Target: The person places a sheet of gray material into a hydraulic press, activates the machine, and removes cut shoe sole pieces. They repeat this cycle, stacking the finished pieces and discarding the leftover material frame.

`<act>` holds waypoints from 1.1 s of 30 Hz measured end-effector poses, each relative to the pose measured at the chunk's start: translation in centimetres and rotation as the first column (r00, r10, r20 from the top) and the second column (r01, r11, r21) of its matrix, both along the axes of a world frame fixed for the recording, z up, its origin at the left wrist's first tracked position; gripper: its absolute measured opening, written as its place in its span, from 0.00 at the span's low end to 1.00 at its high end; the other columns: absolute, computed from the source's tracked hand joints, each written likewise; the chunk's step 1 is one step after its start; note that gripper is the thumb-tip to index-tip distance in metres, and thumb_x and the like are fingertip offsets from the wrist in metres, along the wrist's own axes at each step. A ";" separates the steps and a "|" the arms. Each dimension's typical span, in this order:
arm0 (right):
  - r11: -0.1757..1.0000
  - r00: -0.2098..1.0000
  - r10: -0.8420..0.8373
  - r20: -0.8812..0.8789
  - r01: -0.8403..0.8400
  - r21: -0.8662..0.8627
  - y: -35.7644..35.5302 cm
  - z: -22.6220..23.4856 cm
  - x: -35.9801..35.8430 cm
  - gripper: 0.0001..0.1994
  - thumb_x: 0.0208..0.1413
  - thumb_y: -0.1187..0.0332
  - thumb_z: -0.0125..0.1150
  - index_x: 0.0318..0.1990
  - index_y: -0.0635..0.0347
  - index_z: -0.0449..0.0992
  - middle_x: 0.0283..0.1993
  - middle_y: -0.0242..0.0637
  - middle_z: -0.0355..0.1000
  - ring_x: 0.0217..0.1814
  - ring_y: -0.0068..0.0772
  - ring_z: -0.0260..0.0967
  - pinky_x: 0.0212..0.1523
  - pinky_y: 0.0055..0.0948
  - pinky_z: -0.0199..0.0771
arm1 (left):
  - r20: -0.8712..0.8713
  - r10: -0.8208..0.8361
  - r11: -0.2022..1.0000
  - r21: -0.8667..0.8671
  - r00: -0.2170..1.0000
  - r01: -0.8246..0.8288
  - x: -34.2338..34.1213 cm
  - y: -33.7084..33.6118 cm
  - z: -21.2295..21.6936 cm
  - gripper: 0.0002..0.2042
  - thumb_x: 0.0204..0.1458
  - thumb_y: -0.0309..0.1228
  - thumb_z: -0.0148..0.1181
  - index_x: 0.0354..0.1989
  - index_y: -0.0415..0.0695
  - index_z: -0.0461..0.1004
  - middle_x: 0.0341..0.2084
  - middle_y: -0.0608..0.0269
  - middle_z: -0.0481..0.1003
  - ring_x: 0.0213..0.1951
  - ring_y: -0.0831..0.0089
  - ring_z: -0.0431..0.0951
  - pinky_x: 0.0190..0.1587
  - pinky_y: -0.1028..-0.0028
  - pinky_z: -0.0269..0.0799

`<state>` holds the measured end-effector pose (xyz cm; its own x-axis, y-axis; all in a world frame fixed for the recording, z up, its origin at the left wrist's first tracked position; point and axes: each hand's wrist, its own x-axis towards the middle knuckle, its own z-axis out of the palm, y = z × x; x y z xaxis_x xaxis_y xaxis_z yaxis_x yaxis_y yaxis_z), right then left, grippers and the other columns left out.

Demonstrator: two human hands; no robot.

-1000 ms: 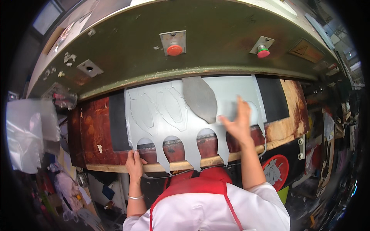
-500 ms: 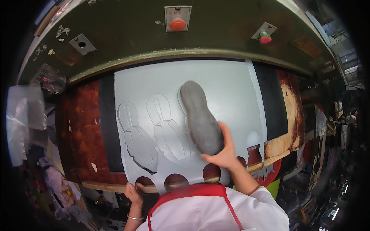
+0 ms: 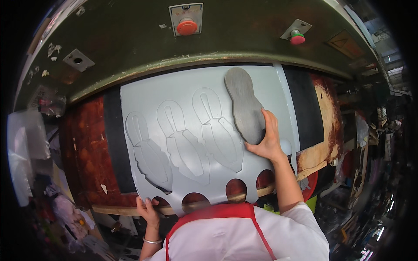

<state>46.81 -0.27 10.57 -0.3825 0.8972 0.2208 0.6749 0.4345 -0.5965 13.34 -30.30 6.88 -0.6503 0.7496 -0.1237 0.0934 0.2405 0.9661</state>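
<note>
My right hand [image 3: 267, 139] grips the lower right side of a dark grey sole-shaped cutting die [image 3: 244, 102], fingers along its edge and thumb at its lower end. The die lies on a light grey sheet [image 3: 143, 95], right of three sole outlines, such as the middle outline [image 3: 185, 148], marked or cut into it. My left hand [image 3: 148, 212], with a bangle on the wrist, is curled at the sheet's near left corner, by the wooden front edge. Whether it pinches the sheet there is hidden.
Behind the sheet rises a green machine beam [image 3: 130, 39] with a red button [image 3: 187, 27] and a red-green button [image 3: 297, 38]. Round holes line the sheet's near edge. Black pads [image 3: 305, 108] flank it. A red basin [image 3: 310, 185] stands below right; clear plastic [image 3: 28, 148] hangs left.
My right hand has moved the die right and away from me, baring a third sole outline. My left hand has shifted slightly up to the sheet's corner. The whole view has shifted a little.
</note>
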 end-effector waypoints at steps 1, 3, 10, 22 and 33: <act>1.000 1.000 0.010 0.003 -0.010 0.003 0.8 -0.2 0.0 0.54 0.22 0.67 0.76 0.65 0.62 0.53 0.61 0.58 0.52 0.64 0.59 0.49 0.63 0.48 0.54 | -0.039 0.029 0.999 -0.025 0.999 -0.030 -0.1 0.8 -0.1 0.11 0.63 0.36 0.44 0.36 0.40 0.66 0.21 0.66 0.70 0.22 0.79 0.69 0.28 0.80 0.65; 0.998 0.999 0.014 0.037 -0.016 0.055 2.6 -0.6 -0.4 0.55 0.24 0.66 0.77 0.65 0.64 0.51 0.62 0.59 0.51 0.65 0.60 0.48 0.63 0.47 0.54 | -0.093 0.056 0.998 -0.009 0.994 -0.057 -0.4 3.0 -0.5 0.12 0.64 0.35 0.42 0.36 0.40 0.66 0.21 0.66 0.70 0.22 0.80 0.69 0.27 0.80 0.65; 0.910 0.909 -0.259 -0.327 0.343 0.234 14.1 2.5 -2.7 0.41 0.50 0.65 0.61 0.67 0.71 0.44 0.67 0.60 0.46 0.70 0.59 0.43 0.66 0.47 0.50 | -0.228 0.113 0.993 -0.015 0.967 -0.119 -3.9 12.1 -2.0 0.14 0.65 0.37 0.40 0.34 0.40 0.67 0.17 0.66 0.69 0.20 0.79 0.69 0.26 0.79 0.64; 0.644 0.803 -0.519 -0.294 0.593 0.483 24.2 4.6 -2.6 0.45 0.56 0.50 0.53 0.67 0.75 0.37 0.69 0.69 0.31 0.72 0.67 0.30 0.69 0.52 0.35 | -0.778 -0.043 0.982 -0.150 0.627 -0.118 -10.5 25.8 -3.0 0.15 0.63 0.38 0.45 0.37 0.35 0.71 0.24 0.47 0.75 0.25 0.56 0.74 0.30 0.62 0.68; 0.768 0.792 -0.610 0.018 0.597 -0.233 12.0 -3.0 -2.0 0.21 0.52 0.51 0.58 0.21 0.61 0.74 0.21 0.49 0.72 0.27 0.55 0.72 0.28 0.49 0.70 | -0.772 -0.065 0.955 -0.232 0.632 -0.186 -10.7 25.3 -2.4 0.20 0.61 0.42 0.44 0.37 0.33 0.73 0.30 0.38 0.75 0.32 0.40 0.74 0.33 0.54 0.70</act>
<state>44.85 11.72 7.56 0.2610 0.9653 -0.0008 0.7174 -0.1946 -0.6689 2.64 -5.00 4.45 -0.6435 0.7217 0.2550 0.7412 0.5044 0.4429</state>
